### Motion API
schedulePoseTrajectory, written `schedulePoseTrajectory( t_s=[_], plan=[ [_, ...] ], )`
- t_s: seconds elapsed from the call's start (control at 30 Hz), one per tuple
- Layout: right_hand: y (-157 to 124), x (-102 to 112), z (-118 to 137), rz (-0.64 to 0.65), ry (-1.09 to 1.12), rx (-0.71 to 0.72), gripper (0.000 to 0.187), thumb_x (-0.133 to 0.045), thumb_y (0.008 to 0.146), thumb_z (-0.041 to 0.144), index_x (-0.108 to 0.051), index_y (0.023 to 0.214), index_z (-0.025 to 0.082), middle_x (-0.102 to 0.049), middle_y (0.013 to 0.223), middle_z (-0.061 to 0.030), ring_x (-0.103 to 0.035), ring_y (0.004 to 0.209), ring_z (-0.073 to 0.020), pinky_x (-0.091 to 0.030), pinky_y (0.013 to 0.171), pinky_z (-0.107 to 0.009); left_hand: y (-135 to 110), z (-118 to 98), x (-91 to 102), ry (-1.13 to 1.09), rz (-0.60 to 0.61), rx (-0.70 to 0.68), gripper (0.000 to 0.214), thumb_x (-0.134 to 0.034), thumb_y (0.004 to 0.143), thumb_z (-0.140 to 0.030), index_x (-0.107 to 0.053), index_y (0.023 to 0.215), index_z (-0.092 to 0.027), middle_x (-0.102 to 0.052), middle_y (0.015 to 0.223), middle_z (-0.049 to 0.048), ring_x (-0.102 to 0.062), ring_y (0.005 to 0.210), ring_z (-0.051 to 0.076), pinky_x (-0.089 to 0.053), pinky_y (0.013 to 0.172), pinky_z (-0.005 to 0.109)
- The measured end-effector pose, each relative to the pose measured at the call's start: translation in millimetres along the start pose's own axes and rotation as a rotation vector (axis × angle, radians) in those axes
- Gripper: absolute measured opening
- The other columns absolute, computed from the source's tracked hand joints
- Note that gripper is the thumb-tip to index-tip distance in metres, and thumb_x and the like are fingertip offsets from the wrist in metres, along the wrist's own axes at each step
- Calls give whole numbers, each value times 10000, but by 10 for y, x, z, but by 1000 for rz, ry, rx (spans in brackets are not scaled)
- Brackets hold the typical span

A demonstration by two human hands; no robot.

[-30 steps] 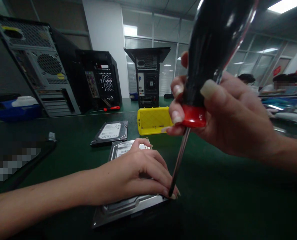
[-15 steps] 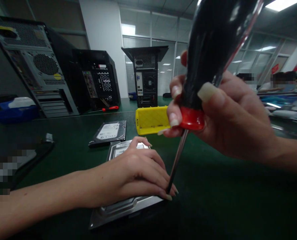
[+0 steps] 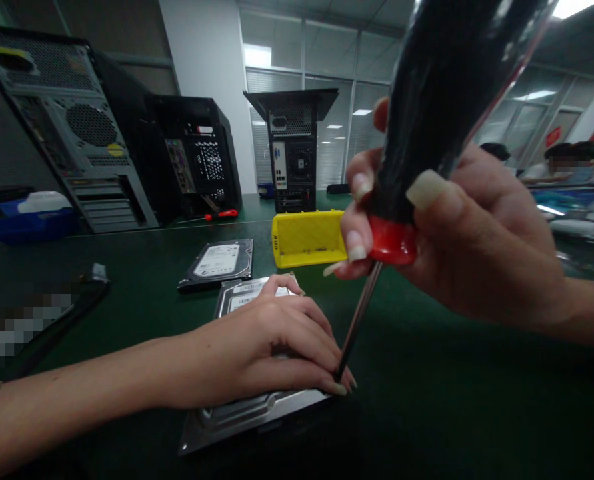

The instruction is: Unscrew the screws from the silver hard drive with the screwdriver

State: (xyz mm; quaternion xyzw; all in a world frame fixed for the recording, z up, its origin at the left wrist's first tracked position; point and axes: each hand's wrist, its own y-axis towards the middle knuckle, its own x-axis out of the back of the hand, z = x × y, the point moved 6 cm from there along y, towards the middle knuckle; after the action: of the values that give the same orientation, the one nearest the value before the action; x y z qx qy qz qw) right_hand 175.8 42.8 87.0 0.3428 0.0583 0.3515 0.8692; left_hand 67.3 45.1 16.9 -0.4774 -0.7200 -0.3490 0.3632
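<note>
My left hand (image 3: 281, 340) lies across a silver hard drive (image 3: 241, 420) on the green tabletop, bracing it and covering much of its top. Its thumb and fingertips close in around the tip of a screwdriver (image 3: 437, 113) at the drive's near right corner. Wrapped around the black handle and red collar is my right hand (image 3: 481, 247), tilting the shaft down and to the left. Fingertips hide the exact spot where the tip meets the drive. A second hard drive (image 3: 219, 260) with a white label lies just behind, apart from my hands.
Behind the drives stands a yellow tray (image 3: 307, 240) with small dark bits inside. Computer cases (image 3: 295, 153) line the back of the table. A red-handled screwdriver (image 3: 221, 215) lies before them. At left are a blue bin (image 3: 31, 223) and a cable (image 3: 71, 327). People sit far right.
The right hand and screwdriver handle have shifted slightly right in view, while the tip stays at the drive's corner. The left hand keeps its place on the drive.
</note>
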Motion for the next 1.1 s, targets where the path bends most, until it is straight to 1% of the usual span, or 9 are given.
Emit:
schedulePoseTrajectory(
  t_s=[0.1, 0.2, 0.4, 0.53, 0.63, 0.73, 0.87, 0.97, 1.1],
  plan=[
    [16, 5, -14, 9, 23, 0, 340, -458, 859, 215, -317, 1168, 230, -567, 881, 43, -628, 806, -29, -592, 735, -180, 5, -5, 3, 19, 2, 12, 113, -586, 912, -217, -682, 970, -204, -719, 995, -23, -612, 991, 139, -274, 992, 301],
    [14, 9, -24, 8, 48, -1, 328, -466, 850, 201, -322, 1143, 226, -570, 858, 61, -628, 832, -21, -591, 766, -186, 0, -2, -5, 35, 10, 37, 108, -588, 910, -211, -678, 969, -198, -717, 992, -13, -615, 989, 142, -273, 984, 299],
    [-13, 15, 7, 15, 34, 46, 326, -454, 844, 203, -330, 1145, 206, -558, 858, 41, -624, 848, -40, -594, 782, -207, -23, 31, 9, 19, -47, 39, 89, -609, 897, -204, -670, 959, -217, -715, 990, -38, -626, 965, 128, -270, 976, 289],
    [-6, 19, 5, 8, -29, 31, 366, -412, 861, 150, -298, 1207, 195, -561, 881, 16, -623, 815, -28, -587, 771, -174, -29, 1, 38, 32, -91, -12, 93, -605, 892, -177, -682, 940, -199, -725, 975, -15, -634, 956, 148, -286, 986, 306],
    [1, 14, -2, 2, -45, 13, 343, -379, 857, 86, -313, 1170, 208, -558, 904, 20, -622, 829, -23, -589, 772, -176, -39, -29, 50, 20, -123, -75, 115, -585, 899, -178, -695, 918, -203, -735, 956, 2, -639, 957, 180, -308, 989, 333],
    [-4, 2, 6, 7, -13, 23, 292, -408, 867, 199, -331, 1147, 215, -558, 905, 20, -626, 827, -32, -585, 769, -175, -53, -8, 29, 8, -121, -90, 146, -576, 903, -184, -697, 959, -244, -737, 983, -7, -640, 971, 191, -300, 1010, 357],
    [-15, -14, 21, 29, -6, 64, 331, -389, 869, 337, -317, 1162, 199, -555, 892, 5, -621, 826, -47, -580, 773, -191, -58, 9, 28, -28, -129, -97, 144, -588, 899, -187, -698, 966, -250, -732, 1021, -23, -633, 992, 171, -303, 1009, 336],
    [-11, -15, 23, 35, -8, 88, 327, -374, 874, 349, -305, 1146, 181, -543, 880, 1, -616, 820, -56, -586, 755, -216, -40, -5, 34, 25, -93, -66, 114, -615, 887, -192, -704, 938, -242, -730, 1034, -33, -626, 1010, 171, -275, 1015, 333],
    [6, -6, -3, 18, -23, 44, 284, -423, 851, 269, -310, 1102, 201, -534, 919, 17, -617, 797, -33, -577, 740, -178, -23, -39, 55, 68, -68, -53, 112, -629, 876, -178, -706, 942, -227, -729, 1039, -31, -622, 1021, 168, -272, 1009, 324]
  ],
)
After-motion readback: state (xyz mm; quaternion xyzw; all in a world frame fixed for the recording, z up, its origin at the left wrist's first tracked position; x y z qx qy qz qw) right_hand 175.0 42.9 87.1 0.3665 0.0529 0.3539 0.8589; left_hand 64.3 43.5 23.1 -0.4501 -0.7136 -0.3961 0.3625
